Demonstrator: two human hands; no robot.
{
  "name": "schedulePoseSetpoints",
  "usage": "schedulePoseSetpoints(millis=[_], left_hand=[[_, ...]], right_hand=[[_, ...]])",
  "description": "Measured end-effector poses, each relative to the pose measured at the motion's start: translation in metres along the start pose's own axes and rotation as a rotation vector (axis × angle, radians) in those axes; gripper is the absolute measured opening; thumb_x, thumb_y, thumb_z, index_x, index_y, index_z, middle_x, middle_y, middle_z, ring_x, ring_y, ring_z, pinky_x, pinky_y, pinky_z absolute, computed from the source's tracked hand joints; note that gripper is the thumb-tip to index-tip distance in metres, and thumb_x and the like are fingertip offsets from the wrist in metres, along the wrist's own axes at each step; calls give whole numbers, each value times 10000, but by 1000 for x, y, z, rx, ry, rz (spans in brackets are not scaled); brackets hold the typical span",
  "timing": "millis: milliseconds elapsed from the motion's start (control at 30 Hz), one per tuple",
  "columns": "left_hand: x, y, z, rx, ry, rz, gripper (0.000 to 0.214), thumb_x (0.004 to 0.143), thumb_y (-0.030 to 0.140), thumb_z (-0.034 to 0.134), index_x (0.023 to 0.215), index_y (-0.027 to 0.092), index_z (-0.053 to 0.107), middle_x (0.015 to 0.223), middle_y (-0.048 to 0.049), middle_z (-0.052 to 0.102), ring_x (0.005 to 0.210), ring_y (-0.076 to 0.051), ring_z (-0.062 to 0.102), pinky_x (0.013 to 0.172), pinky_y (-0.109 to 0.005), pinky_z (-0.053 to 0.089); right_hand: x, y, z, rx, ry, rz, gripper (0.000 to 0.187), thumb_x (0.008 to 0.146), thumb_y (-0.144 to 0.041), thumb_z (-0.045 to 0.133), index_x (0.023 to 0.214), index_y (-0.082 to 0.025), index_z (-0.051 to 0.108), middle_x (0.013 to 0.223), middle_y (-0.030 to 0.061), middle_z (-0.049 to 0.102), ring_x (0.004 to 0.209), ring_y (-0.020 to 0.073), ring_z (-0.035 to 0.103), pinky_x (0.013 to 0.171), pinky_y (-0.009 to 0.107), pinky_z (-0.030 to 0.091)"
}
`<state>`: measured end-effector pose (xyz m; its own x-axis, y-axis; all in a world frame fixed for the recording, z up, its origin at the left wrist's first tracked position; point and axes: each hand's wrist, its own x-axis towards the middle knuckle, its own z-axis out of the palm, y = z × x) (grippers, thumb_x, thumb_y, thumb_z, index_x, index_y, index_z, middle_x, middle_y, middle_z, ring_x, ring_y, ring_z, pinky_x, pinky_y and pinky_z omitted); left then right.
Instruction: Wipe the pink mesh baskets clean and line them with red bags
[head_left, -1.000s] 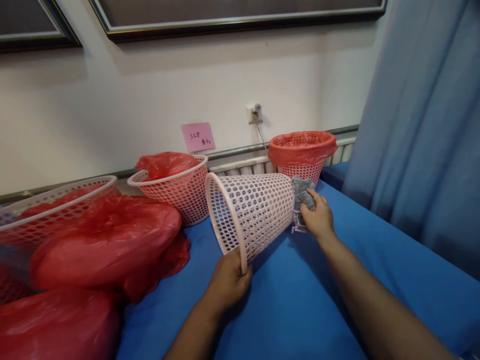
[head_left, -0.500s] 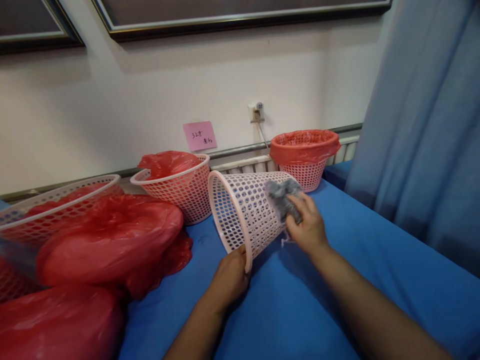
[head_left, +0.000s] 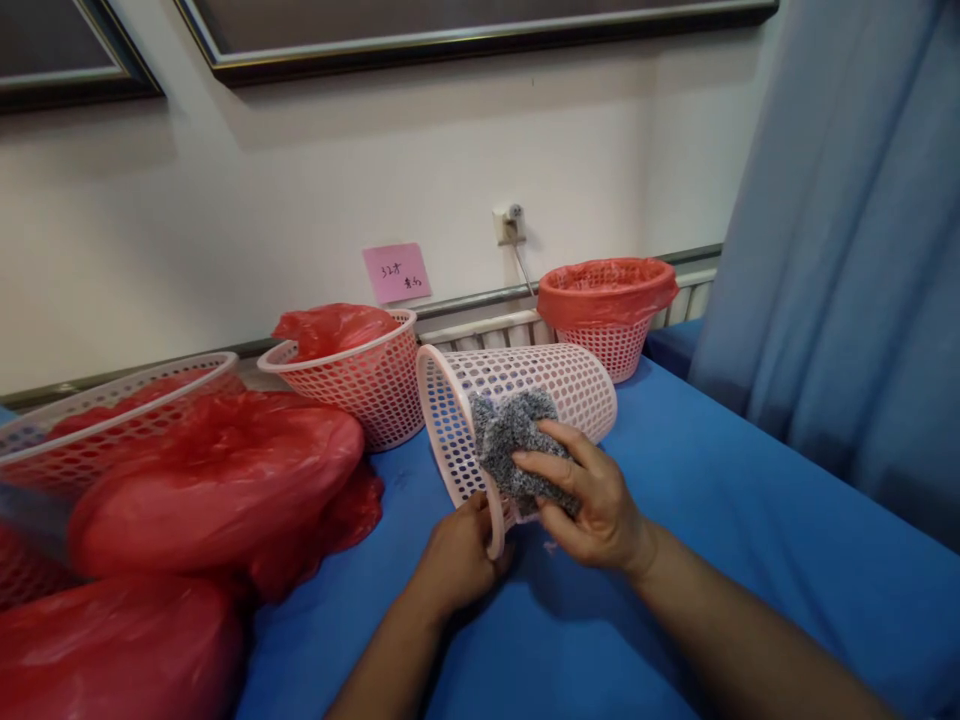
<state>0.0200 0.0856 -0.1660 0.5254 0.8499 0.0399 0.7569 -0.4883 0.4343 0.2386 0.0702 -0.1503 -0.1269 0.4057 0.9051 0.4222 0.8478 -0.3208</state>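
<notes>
A pale pink perforated plastic wastebasket (head_left: 570, 385) lies on its side on the blue sheet (head_left: 720, 480), its mouth turned to the left. My left hand (head_left: 461, 555) is closed around the lower edge of its rim, with some fingers hidden inside. My right hand (head_left: 589, 495) grips a grey speckled cloth (head_left: 517, 440) and presses it against the basket's outer wall, close to the rim. The cloth covers some of the holes there.
Behind stand a basket with a red bag folded over its rim (head_left: 607, 295) and another with a red liner (head_left: 367, 370). On the left are a larger basket (head_left: 217, 370) and puffed red plastic bags (head_left: 217, 490). A blue curtain (head_left: 840, 250) hangs at right.
My right hand has moved the cloth left along the basket's side, from near its base to near the rim. My left hand keeps its hold on the rim.
</notes>
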Motion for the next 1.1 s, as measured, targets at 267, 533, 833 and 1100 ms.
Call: schedulePoseSetpoints(millis=[267,533,833,1100], left_hand=[[-9,22,-13,-429,423,180,204,945,295,573,937,172,736,873,-63,735,813,-211,684,773,-324,574],[-7,13,-7,-253,277,230,275,789,72,537,916,169,760,1034,-87,736,967,-236,699,904,-349,562],[-1,4,6,-142,138,189,551,680,-5,514,1120,223,754,1193,-57,717,1096,-231,668,1013,-346,536],[-2,2,5,-80,91,120,541,714,1,515,1145,226,752,1237,-66,706,1102,-237,660,1018,-361,531]], right_hand=[[-6,2,13,-33,-55,-73,513,808,-125,565,1307,-224,634,1420,119,547,1241,237,631,1010,372,579],[-13,103,-16,-383,278,835,468,793,-273,571,1231,-184,708,1234,142,664,1151,322,665,1061,540,527],[-8,24,6,-89,100,188,517,839,-148,569,1338,-264,638,1434,100,552,1297,245,608,1066,407,541],[-12,38,3,-269,95,182,486,844,-155,554,1312,-240,653,1461,129,529,1294,281,606,1053,448,551]])
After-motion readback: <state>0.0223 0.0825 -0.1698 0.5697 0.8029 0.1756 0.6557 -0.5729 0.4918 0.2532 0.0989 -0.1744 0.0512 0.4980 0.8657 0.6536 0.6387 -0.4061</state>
